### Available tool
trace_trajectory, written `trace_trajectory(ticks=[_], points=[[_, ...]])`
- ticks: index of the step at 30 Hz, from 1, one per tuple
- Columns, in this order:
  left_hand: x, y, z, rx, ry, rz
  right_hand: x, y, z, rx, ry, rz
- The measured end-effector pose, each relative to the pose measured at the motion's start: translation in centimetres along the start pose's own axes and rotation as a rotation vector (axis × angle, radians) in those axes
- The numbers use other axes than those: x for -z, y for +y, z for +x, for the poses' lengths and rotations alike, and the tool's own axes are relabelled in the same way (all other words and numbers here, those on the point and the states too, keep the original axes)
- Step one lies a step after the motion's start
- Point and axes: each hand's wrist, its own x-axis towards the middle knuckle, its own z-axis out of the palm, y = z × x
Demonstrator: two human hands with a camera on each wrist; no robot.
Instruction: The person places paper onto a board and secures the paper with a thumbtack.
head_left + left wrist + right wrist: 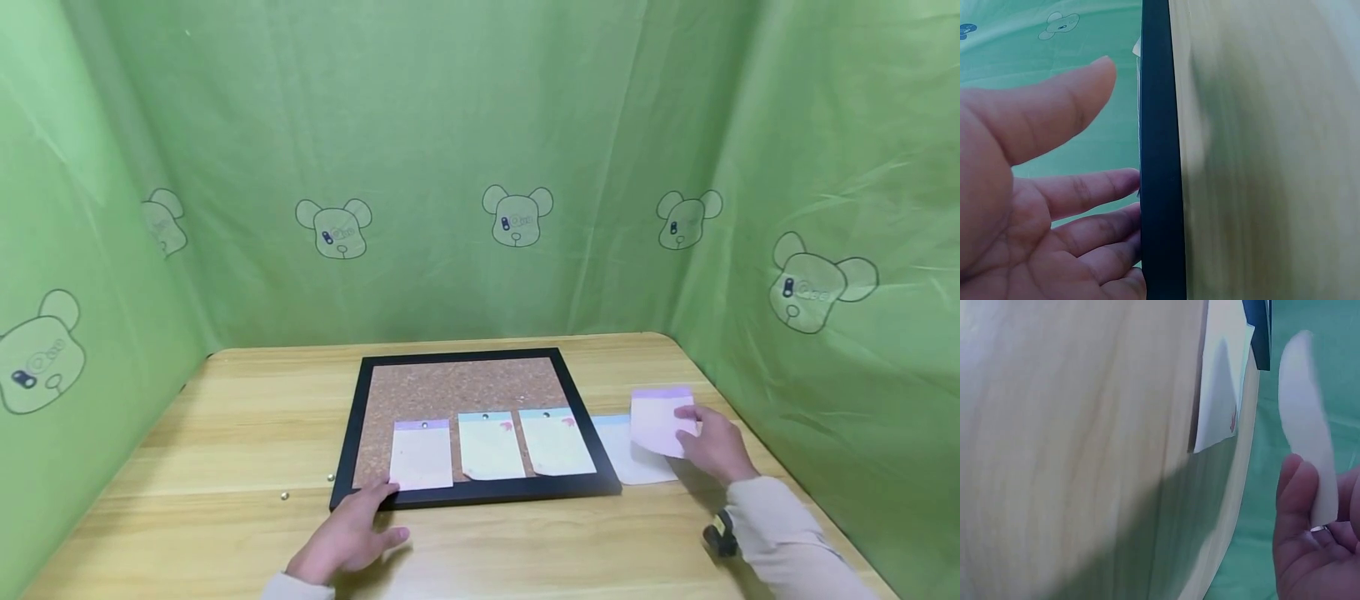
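My right hand [716, 446] pinches a pink note sheet [660, 421] with a purple top strip, raised off the table. A small shiny bit shows at its fingers in the right wrist view; what it is I cannot tell. Below the held sheet, partly covered by it, lies a blue-topped note sheet [626, 467]. My left hand [348, 533] has its fingers extended and its fingertips at the lower left of the black-framed corkboard [465, 387], by a pinned pink note [422, 458]. Two blue-topped, pale yellow notes [491, 454] are pinned beside that one.
Two small metal pins [284, 496] lie on the wooden table [225, 425], left of the board. Green curtains [450, 125] with bear heads enclose the back and sides. A dark object [722, 537] is strapped at the right wrist.
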Motion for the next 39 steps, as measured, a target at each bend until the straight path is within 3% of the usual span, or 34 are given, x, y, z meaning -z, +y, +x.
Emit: trace_trajectory(ticks=[8, 13, 18, 24, 39], points=[[-0.2, -0.1, 0.0, -0.024, 0.009, -0.005, -0.5, -0.8, 0.4, 0.002, 0.035, 0.021], [-0.2, -0.1, -0.1, -0.034, 0.011, -0.009, -1.1, -1.7, 0.7, 0.056, -0.057, 0.038], [-0.1, -0.1, -0.1, -0.020, 0.000, -0.012, -1.9, -2.2, 1.1, 0.036, -0.125, 0.101], [-0.1, -0.2, 0.0, -0.013, 0.004, -0.013, -2.6, -2.9, 1.5, -0.018, -0.085, 0.166], [0.0, -0.1, 0.0, -0.007, -0.003, -0.014, -3.6, -4.3, 2.1, 0.035, -0.040, 0.225]])
